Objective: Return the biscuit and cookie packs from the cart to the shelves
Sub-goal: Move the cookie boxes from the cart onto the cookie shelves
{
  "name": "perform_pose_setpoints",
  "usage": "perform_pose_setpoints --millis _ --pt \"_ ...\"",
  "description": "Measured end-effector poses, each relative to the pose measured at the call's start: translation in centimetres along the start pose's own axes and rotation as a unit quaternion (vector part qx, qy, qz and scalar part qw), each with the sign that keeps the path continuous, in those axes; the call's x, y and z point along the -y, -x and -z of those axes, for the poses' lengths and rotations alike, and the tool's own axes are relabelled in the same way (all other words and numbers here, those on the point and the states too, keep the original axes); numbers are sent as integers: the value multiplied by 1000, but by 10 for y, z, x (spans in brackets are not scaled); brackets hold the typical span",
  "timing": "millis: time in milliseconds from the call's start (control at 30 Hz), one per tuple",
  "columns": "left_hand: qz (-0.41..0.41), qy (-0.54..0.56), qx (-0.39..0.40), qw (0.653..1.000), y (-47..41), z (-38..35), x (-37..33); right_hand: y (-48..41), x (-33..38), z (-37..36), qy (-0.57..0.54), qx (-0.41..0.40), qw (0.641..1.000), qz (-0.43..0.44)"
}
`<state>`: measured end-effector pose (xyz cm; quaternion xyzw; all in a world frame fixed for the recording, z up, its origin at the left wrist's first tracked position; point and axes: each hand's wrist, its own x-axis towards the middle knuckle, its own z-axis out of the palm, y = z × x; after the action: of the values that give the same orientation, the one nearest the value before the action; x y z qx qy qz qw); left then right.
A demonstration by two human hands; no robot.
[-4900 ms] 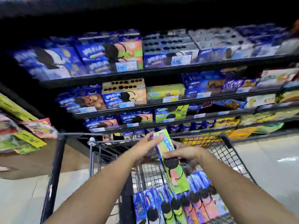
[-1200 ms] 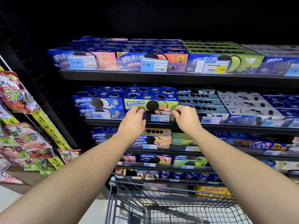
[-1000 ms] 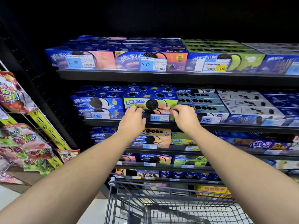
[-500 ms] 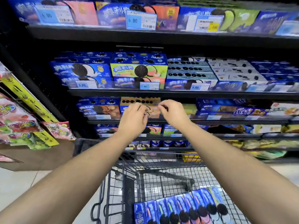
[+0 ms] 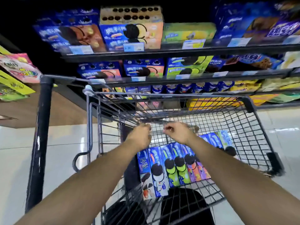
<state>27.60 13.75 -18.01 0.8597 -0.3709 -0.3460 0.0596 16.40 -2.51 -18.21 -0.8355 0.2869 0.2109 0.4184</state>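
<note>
View from a head-worn camera, looking down into a wire shopping cart parked against dark shelves stocked with cookie boxes. At far left, bright snack bags hang on a side rack, and a black upright post stands beside the cart. Two bare forearms reach in from the bottom edge.

The left hand hovers above the cart's bed and is blurred. Its grip looks loosely curled and empty. Below and between the hands, a row of cookie packs stands on edge on the cart's floor, side by side and touching. The right hand hovers near the left, thumb and fingers loosely bent, its grip holding nothing. Further right, a few more packs lean near the wire wall.

What could go wrong, as a judgement: the packs are pressed close together, so pulling one out could drag or tip its neighbours. A pinch on only one side of a smooth carton could let it slip. The flavours also look much alike, so a pack could end up in the wrong shelf row.

The packs are slim rectangular cartons, mostly blue. Each shows a dark sandwich cookie, with panels of white, lime green or purple and orange. They appear light, stiff and glossy.
</note>
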Motion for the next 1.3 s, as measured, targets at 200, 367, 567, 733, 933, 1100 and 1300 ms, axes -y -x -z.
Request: perform_pose_setpoints --millis 200,367,567,733,933,1100,1300 --pt "54 -41 148 987 0 -81 28 -26 -43 -79 -4 141 988 -63" --pt "43 -111 127 985 -13 -105 37 -52 -60 -117 -22 188 980 -64" --pt "53 -116 118 985 -20 -103 37 -51 -72 -134 -35 159 986 -45" --pt "53 -126 119 984 -18 -101 35 -38 -62 -137 -169 123 976 -58" --pt "46 -133 124 982 -12 -95 33 -11 -77 -157 -236 186 944 -136" --pt "74 -80 125 986 -4 -71 23 9 -78 -133 -246 197 939 -140" --pt "110 228 38 967 14 10 -11 49 -19 -23 -280 183 936 -109"
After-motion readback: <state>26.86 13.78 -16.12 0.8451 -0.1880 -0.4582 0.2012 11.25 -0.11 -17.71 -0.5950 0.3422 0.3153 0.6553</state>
